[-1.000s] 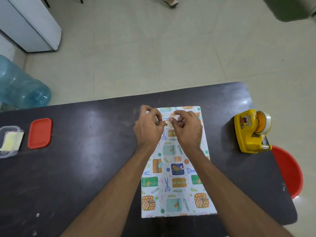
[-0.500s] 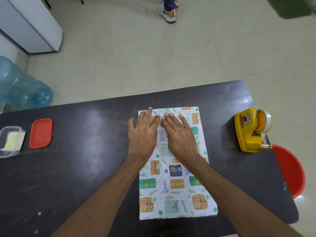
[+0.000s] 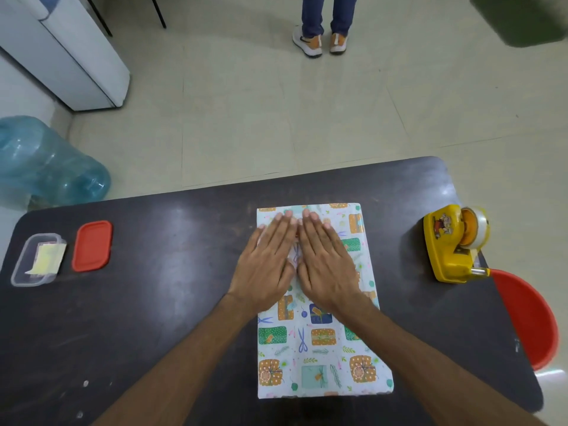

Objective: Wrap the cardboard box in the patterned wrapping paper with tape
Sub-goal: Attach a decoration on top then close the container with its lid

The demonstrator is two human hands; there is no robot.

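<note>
Flat rectangular box [image 3: 319,348] in glossy patterned wrapping paper [image 3: 353,238], centre frame on dark tabletop [image 3: 159,309], long axis running up-frame. Left hand [image 3: 267,269] and right hand [image 3: 327,265] side by side on its upper half; each grip flat, fingers straight, pressing, holding nothing. Yellow plastic tape dispenser [image 3: 451,244] at right, nearer right hand.

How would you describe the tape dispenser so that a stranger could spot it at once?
Find the dark table, then look to its right end, right of the wrapped box. The tape dispenser stands there near the edge. It alone has a bright yellow body, a tape roll and a cartoon sticker.
</note>
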